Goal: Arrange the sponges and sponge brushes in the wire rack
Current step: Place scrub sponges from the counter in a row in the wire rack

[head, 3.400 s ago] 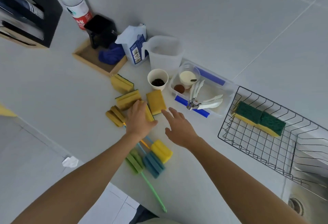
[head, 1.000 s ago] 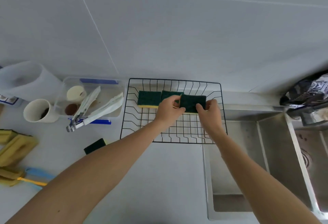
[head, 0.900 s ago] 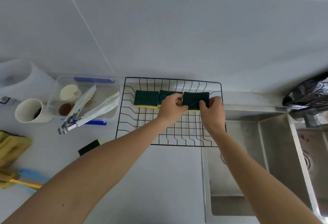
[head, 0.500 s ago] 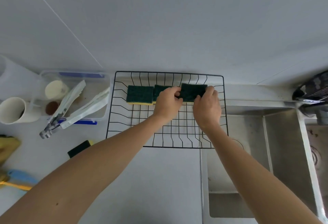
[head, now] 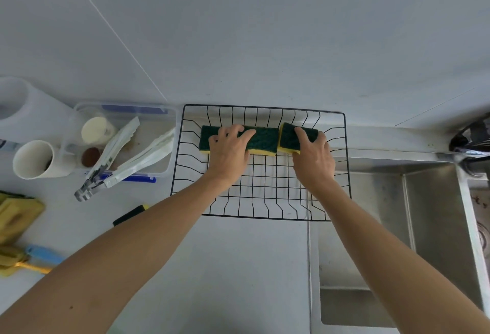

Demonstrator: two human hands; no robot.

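The black wire rack (head: pixel 265 218) straddles the counter and the sink edge. Three green-topped yellow sponges sit in a row along its back. My left hand (head: pixel 229 151) lies flat over the left sponge (head: pixel 205 137) and the middle sponge (head: pixel 263 139), fingers spread. My right hand (head: pixel 313 158) grips the right sponge (head: pixel 287 139), which tilts slightly against the middle one. Another green sponge (head: pixel 130 214) lies on the counter, partly hidden by my left forearm. Yellow sponges (head: pixel 16 214) and a blue sponge brush (head: pixel 43 253) lie at the far left edge.
Left of the rack stand a clear plastic box (head: pixel 164 111) holding white tongs (head: pixel 138 153), a white cup (head: pixel 37 158) and a translucent jug (head: pixel 23 111). The steel sink (head: pixel 397 227) opens to the right, with a faucet (head: pixel 474 137) at the far right.
My hands went from the sponge pile at the left to the rack. The third sponge came down at the right end of the row, and my left hand spread over the other two.
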